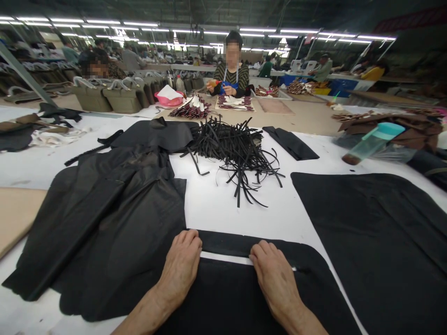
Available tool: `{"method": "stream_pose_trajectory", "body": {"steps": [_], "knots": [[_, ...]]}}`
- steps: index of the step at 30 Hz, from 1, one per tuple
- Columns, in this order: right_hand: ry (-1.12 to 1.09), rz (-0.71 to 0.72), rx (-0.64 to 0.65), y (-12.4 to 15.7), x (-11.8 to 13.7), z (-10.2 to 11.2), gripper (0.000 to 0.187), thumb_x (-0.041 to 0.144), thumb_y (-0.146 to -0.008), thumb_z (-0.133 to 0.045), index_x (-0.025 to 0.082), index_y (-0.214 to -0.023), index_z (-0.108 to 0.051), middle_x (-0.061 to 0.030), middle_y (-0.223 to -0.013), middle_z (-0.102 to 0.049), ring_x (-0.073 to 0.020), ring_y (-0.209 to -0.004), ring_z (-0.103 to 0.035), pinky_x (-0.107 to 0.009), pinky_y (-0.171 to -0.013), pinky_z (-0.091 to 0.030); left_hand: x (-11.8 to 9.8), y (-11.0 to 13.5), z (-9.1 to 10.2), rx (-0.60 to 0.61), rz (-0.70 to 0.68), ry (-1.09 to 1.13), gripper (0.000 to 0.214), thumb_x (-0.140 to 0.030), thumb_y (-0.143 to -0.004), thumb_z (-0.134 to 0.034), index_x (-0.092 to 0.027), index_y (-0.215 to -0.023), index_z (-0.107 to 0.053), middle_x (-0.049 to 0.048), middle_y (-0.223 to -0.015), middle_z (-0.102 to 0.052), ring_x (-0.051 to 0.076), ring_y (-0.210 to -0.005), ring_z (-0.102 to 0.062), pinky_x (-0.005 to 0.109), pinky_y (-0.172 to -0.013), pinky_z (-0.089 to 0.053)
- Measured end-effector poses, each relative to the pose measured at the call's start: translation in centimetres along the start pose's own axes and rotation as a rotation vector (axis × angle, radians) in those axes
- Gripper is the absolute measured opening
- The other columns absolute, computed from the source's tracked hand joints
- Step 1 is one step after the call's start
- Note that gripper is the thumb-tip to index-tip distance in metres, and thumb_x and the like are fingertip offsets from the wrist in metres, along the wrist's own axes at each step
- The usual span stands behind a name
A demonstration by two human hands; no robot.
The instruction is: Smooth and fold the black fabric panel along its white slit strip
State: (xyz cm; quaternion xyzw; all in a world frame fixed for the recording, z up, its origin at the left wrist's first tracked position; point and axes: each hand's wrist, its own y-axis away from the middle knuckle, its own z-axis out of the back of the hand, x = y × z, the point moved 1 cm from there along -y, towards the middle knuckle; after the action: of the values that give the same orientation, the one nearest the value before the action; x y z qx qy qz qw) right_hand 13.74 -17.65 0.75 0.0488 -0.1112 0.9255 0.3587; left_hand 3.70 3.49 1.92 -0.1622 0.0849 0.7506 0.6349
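Note:
A black leather-like panel (230,298) lies on the white tabletop in front of me, with a long narrow slot near its far edge where white shows through. At the left end of the slot, my left hand (183,260) has its fingers curled and pressed together on the far band of the panel. My right hand (275,277) grips the same band at the right end, fingers bent over it. Both thumbs are mostly hidden. Just beyond the hands is a tangled heap of thin black strips (226,144).
Crumpled black sheets (104,218) are piled at left, beside a tan board (17,214). Another black panel (377,223) lies at right. Behind it stand a teal-lidded bottle (373,142) and brown pieces (394,130). Across the table, a co-worker (232,70) handles small parts.

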Motion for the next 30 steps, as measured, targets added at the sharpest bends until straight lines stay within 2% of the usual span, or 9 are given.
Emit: {"method": "stream_pose_trajectory", "body": {"steps": [4,11,16,19,20,22,24,26,30], "knots": [[0.045,-0.027,0.045,-0.3,0.2,0.2,0.018,0.007,-0.088,-0.048,0.021,-0.076,-0.050,-0.0029,-0.077,-0.047,-0.0275,-0.072,-0.047,-0.038,-0.065,-0.035,-0.7,-0.2,0.1,0.000,0.067,-0.066,0.022,-0.009,-0.088,-0.034,-0.015,-0.083,-0.055,0.0094,-0.099,-0.053,0.023,-0.090,-0.045,0.043,-0.081,-0.039],[0.079,-0.078,0.133,-1.0,0.4,0.7,0.019,0.004,-0.086,-0.061,0.020,-0.077,-0.054,-0.0025,-0.078,-0.050,-0.0271,-0.074,-0.049,-0.037,-0.065,-0.036,-1.1,-0.4,0.2,-0.030,0.132,-0.127,0.020,-0.011,-0.087,-0.038,-0.016,-0.079,-0.055,0.0059,-0.093,-0.053,0.021,-0.085,-0.046,0.038,-0.077,-0.039],[0.070,-0.101,0.156,-1.3,0.5,1.1,0.021,0.003,-0.086,-0.063,0.020,-0.076,-0.055,-0.0019,-0.078,-0.053,-0.0255,-0.074,-0.051,-0.034,-0.065,-0.036,-1.2,-0.3,0.0,-0.036,0.146,-0.122,0.020,-0.011,-0.087,-0.037,-0.017,-0.077,-0.054,0.0053,-0.089,-0.053,0.021,-0.083,-0.047,0.037,-0.075,-0.040],[0.086,-0.126,0.184,-1.5,0.6,1.4,0.021,0.004,-0.087,-0.063,0.020,-0.077,-0.056,-0.0019,-0.079,-0.054,-0.0253,-0.075,-0.052,-0.033,-0.065,-0.036,-1.4,-0.2,-0.3,-0.066,0.137,-0.193,0.018,-0.006,-0.084,-0.038,-0.015,-0.085,-0.054,0.0074,-0.091,-0.054,0.023,-0.086,-0.047,0.039,-0.078,-0.040],[0.089,-0.136,0.201,-1.6,0.7,1.5,0.020,0.004,-0.087,-0.064,0.020,-0.077,-0.057,-0.0019,-0.079,-0.055,-0.0251,-0.076,-0.052,-0.033,-0.065,-0.036,-1.5,-0.2,-0.4,-0.081,0.101,-0.236,0.020,-0.004,-0.082,-0.039,-0.014,-0.091,-0.054,0.0087,-0.096,-0.054,0.024,-0.090,-0.047,0.040,-0.080,-0.040],[0.093,-0.155,0.234,-1.9,0.8,1.8,0.019,0.005,-0.087,-0.066,0.020,-0.077,-0.058,-0.0019,-0.080,-0.056,-0.0246,-0.077,-0.053,-0.032,-0.065,-0.036,-1.8,-0.2,-0.6,-0.081,-0.064,-0.340,0.034,0.001,-0.079,-0.038,-0.014,-0.107,-0.052,0.0092,-0.104,-0.054,0.024,-0.094,-0.047,0.040,-0.084,-0.039],[0.099,-0.166,0.253,-2.1,0.9,2.1,0.019,0.006,-0.087,-0.066,0.019,-0.077,-0.059,-0.0021,-0.079,-0.056,-0.0241,-0.076,-0.054,-0.031,-0.063,-0.036,-2.2,-0.3,-0.9,-0.027,-0.285,-0.434,0.051,0.003,-0.077,-0.039,-0.021,-0.123,-0.044,0.0077,-0.106,-0.054,0.023,-0.094,-0.048,0.039,-0.084,-0.039],[0.107,-0.166,0.254,-2.3,0.9,2.3,0.019,0.005,-0.087,-0.066,0.019,-0.076,-0.059,-0.0019,-0.077,-0.057,-0.0235,-0.074,-0.054,-0.030,-0.061,-0.035,-2.4,-0.4,-1.0,0.049,-0.442,-0.479,0.061,0.000,-0.077,-0.042,-0.027,-0.132,-0.035,0.0065,-0.102,-0.054,0.023,-0.090,-0.049,0.038,-0.082,-0.039],[0.117,-0.162,0.240,-2.4,0.7,2.4,0.019,0.004,-0.086,-0.066,0.019,-0.075,-0.061,-0.0011,-0.075,-0.058,-0.0227,-0.072,-0.055,-0.028,-0.059,-0.034,-2.7,-0.7,-1.1,0.106,-0.504,-0.500,0.064,-0.006,-0.079,-0.045,-0.035,-0.134,-0.031,0.0047,-0.096,-0.054,0.022,-0.085,-0.049,0.036,-0.077,-0.038]]}}
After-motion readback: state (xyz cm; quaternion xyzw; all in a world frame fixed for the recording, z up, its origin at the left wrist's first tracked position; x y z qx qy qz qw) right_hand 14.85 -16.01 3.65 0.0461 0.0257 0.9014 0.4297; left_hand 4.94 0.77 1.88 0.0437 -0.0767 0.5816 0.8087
